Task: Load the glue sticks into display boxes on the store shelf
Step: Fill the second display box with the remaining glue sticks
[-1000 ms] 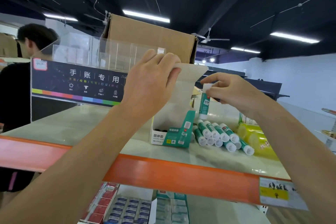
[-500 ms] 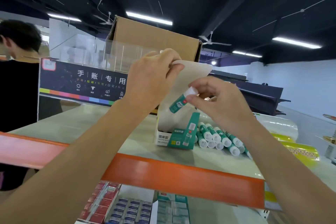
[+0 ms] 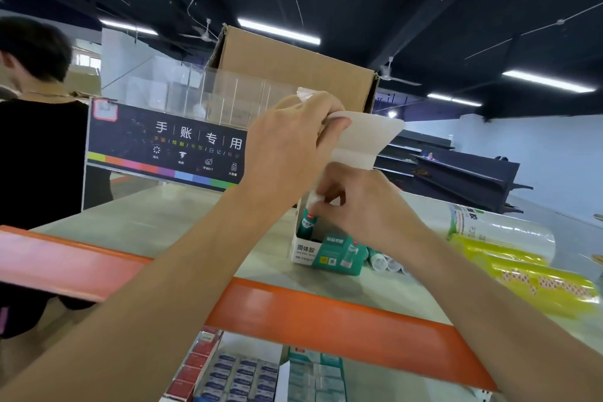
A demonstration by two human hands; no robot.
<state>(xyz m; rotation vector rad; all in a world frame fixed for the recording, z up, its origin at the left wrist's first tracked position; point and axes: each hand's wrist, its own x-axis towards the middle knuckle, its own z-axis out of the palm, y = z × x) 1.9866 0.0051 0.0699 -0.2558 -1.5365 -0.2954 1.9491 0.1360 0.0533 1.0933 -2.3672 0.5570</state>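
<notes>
Pale shelf (image 3: 182, 228), orange front edge. On it: white-green display box (image 3: 329, 254) near front, loose glue sticks (image 3: 380, 259) lying just right of it, yellow wrapped packs (image 3: 522, 274) far right, clear acrylic organizer (image 3: 169, 140) back left, cardboard box (image 3: 293, 72) behind.

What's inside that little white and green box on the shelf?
One green glue stick, cap up, pinched by the right hand. The front wall of the display box and that hand hide anything else inside.
</notes>
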